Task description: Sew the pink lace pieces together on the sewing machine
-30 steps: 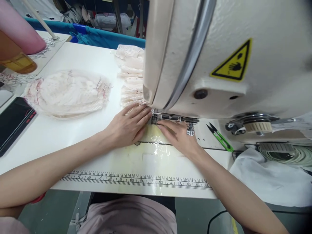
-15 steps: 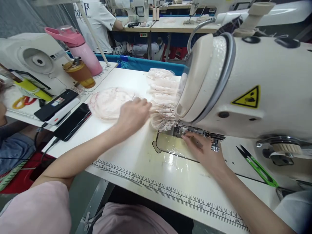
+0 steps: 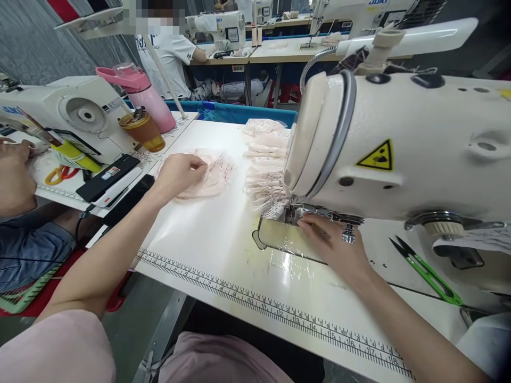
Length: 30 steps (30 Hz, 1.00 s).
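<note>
My left hand (image 3: 181,175) is over a pale pink sheer fabric piece (image 3: 217,178) lying on the table. Its fingers are curled together in a pinch at the fabric's upper left; what lies between them is hidden. My right hand (image 3: 339,247) rests beside the sewing machine's presser foot (image 3: 293,211), thumb and forefinger drawn together beneath a metal guide (image 3: 331,213). The guide covers part of those fingers, and I cannot make out what they hold. A gathered, ruffled pale pink fabric (image 3: 265,165) runs from the presser foot toward the table's back edge.
The sewing machine head (image 3: 383,143) fills the right side. Green thread snips (image 3: 429,276) lie under its arm. At left are a phone (image 3: 130,199), a black-and-white device (image 3: 109,178), an amber cup (image 3: 143,130) and a pink bottle (image 3: 154,106). A co-worker's hand (image 3: 16,170) shows far left.
My left hand has moved left, away from the ruffled fabric and onto the loose fabric piece, whose outline has shifted. My right hand stays by the presser foot. The view has turned slightly left.
</note>
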### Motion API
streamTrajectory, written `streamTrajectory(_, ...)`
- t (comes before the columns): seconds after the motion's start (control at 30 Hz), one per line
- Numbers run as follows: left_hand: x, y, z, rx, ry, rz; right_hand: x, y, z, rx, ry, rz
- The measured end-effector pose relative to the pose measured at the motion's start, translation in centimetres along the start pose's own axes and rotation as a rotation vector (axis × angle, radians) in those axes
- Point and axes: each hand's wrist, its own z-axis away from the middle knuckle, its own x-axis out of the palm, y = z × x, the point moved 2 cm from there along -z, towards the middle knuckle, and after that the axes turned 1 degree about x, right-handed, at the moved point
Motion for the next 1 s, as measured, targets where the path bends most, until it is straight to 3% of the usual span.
streamTrajectory(0.3, -1.1, -1.8, -0.7, -0.056, -0.009, 0.279, 0.0, 0.0, 0.0, -0.084, 0.068, 0.063)
streamTrajectory(0.43, -2.3, -1.9, -0.9, 0.072, 0.300, 0.234, 0.1, 0.1, 0.0, -0.076, 0.076, 0.029)
streamTrajectory(0.57, -4.5, -1.8, -1.6, 0.156, 0.528, 0.151, 0.1, 0.2, -0.1, -0.061, 0.069, 0.003)
streamTrajectory(0.7, -8.0, -2.2, -1.6, 0.216, 1.059, 0.110, 0.0, 0.0, 0.0, -0.015, 0.060, -0.041)
streamTrajectory(0.77, -9.1, -1.4, -0.6, 0.316, 1.141, 0.079, 0.0, -0.2, 0.0, 0.003, 0.061, -0.052)
streamTrajectory(0.8, -9.3, -0.6, 0.3, 0.373, 1.074, 0.063, -0.1, -0.3, 0.0, 0.007, 0.061, -0.051)
streamTrajectory(0.83, -9.2, 0.4, 1.2, 0.376, 0.918, 0.068, -0.1, -0.4, 0.0, 0.013, 0.059, -0.047)
streamTrajectory(0.93, -7.0, 4.3, 4.6, 0.329, 0.314, 0.158, -0.2, -0.5, -0.1, 0.025, 0.019, -0.035)
streamTrajectory(1.0, -4.7, 6.9, 6.7, 0.286, 0.001, 0.363, -0.3, -0.5, -0.1, 0.037, -0.008, -0.028)
